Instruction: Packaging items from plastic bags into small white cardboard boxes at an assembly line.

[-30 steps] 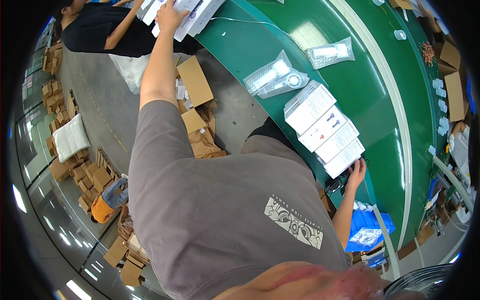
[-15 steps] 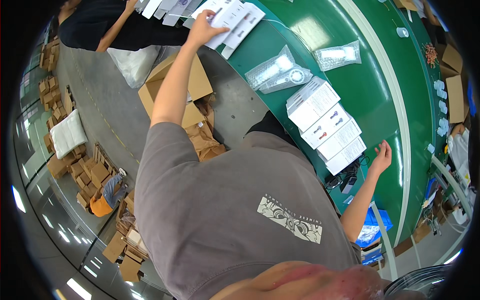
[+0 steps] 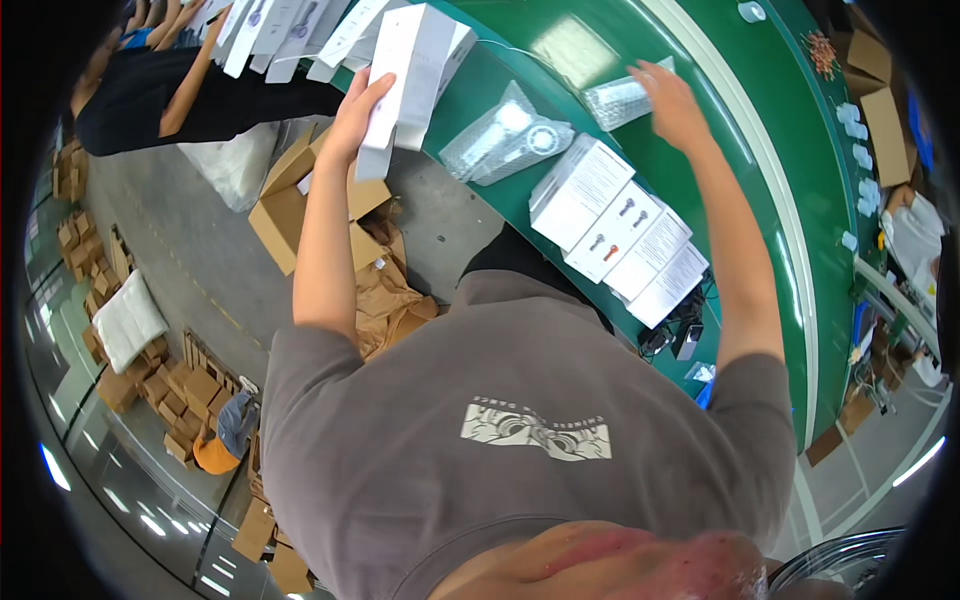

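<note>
My left hand [image 3: 360, 112] grips an upright white carton [image 3: 405, 75] by its side, the thumb along the near face. A flap hangs down at the carton's lower end, and more white carton panels show behind it. My right hand [image 3: 675, 105] reaches over the bubble-wrapped item [image 3: 612, 105] on the green table, fingers apart at its far end; whether they touch it I cannot tell. Two more bubble-wrapped items [image 3: 505, 140] lie between the hands. Nearer to me is an overlapping row of printed white boxes [image 3: 620, 225].
An open cardboard box [image 3: 278, 225] with brown paper [image 3: 395, 305] stands on the floor at left. Beyond it a co-worker in black [image 3: 200, 110] works beside more white cartons [image 3: 300, 30]. Black cables and an adapter [image 3: 685, 340] lie by the box row. A pale rail [image 3: 745, 130] curves along the table.
My left hand has taken hold of a white carton and raised it upright toward me. My right hand has swung from beside the box row to the far bubble-wrapped item. The view has shifted.
</note>
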A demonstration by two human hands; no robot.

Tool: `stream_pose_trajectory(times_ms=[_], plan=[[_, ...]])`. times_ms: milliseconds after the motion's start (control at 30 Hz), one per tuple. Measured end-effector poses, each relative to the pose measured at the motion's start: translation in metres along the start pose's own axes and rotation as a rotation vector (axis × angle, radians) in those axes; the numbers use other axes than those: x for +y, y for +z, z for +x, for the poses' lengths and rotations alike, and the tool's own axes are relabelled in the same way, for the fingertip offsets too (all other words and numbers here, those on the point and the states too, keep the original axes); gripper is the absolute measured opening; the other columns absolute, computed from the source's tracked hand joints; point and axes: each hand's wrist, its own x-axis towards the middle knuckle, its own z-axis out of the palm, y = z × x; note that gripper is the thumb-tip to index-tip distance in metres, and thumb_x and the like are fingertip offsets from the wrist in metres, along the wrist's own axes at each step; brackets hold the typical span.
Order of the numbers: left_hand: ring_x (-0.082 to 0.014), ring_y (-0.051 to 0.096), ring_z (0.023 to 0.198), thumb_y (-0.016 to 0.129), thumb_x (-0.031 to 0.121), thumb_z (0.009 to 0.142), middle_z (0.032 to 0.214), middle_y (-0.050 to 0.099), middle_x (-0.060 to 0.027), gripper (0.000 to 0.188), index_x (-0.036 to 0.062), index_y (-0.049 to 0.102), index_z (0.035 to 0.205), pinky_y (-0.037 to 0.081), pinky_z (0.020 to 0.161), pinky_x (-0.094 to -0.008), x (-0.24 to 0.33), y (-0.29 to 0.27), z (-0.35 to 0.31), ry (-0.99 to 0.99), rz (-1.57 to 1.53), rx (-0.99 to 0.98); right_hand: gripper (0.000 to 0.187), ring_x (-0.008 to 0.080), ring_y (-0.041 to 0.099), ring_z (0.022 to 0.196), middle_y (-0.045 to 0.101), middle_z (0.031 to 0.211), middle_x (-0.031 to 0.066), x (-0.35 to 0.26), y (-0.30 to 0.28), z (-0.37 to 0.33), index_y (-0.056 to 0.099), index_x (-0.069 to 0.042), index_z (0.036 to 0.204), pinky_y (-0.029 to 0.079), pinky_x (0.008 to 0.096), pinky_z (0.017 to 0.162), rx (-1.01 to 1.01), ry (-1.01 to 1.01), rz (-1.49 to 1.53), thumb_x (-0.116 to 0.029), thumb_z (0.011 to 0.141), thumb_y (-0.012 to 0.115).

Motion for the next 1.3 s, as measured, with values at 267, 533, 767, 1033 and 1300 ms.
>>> stream_pose_trajectory(times_ms=[267,533,767,1033,1300], plan=[[-0.0251,0.070,0.096,0.057,0.044,0.099,0.114,0.069,-0.0139,0.053,0.0034,0.056,0.134,0.059,0.078,-0.0398,0.005,0.043,-0.099,-0.350,-0.587,-0.178,0.053,0.0285,0.063,0.116,0.066,0.126,0.0131,0.005,0.017,0.030,0.064,-0.011,0.122,0.045,0.0496,0.102,-0.566,0.265,0.226,-0.013,0.070,0.073],[-0.0194,0.066,0.101,0.053,0.050,0.101,0.118,0.067,-0.0052,0.057,0.0038,0.057,0.135,0.052,0.090,-0.0329,0.088,0.117,-0.148,-0.406,-0.191,-0.466,0.057,0.0290,0.056,0.127,0.047,0.149,0.0171,-0.165,-0.233,-0.032,0.061,-0.003,0.112,0.046,0.0369,0.103,0.021,-0.447,0.326,-0.017,0.062,0.086],[-0.0289,0.059,0.121,0.043,0.074,0.092,0.136,0.058,-0.0130,0.088,0.0054,0.042,0.148,0.047,0.101,-0.0440,0.061,0.183,-0.205,0.157,-0.672,-0.424,0.061,0.0293,0.059,0.119,0.055,0.137,0.0165,-0.213,-0.205,-0.140,0.063,-0.003,0.113,0.048,0.0371,0.098,0.366,0.241,0.760,-0.015,0.061,0.091],[-0.0207,0.058,0.112,0.062,0.039,0.097,0.128,0.055,-0.0121,0.054,0.0030,0.047,0.134,0.046,0.098,-0.0344,0.063,0.241,-0.225,0.339,-0.409,-0.181,0.058,0.0267,0.062,0.102,0.059,0.107,0.0118,-0.265,-0.213,-0.187,0.065,0.001,0.114,0.051,0.0364,0.085,0.260,0.218,0.838,-0.033,0.073,0.088],[-0.0186,0.058,0.108,0.058,0.029,0.099,0.119,0.059,-0.0117,0.037,0.0037,0.049,0.124,0.046,0.095,-0.0326,0.039,0.273,-0.241,0.221,-0.101,-0.398,0.061,0.0194,0.063,0.100,0.068,0.107,0.0076,-0.250,-0.226,-0.230,0.065,0.004,0.116,0.048,0.0328,0.090,-0.235,0.126,1.207,-0.043,0.080,0.080]])
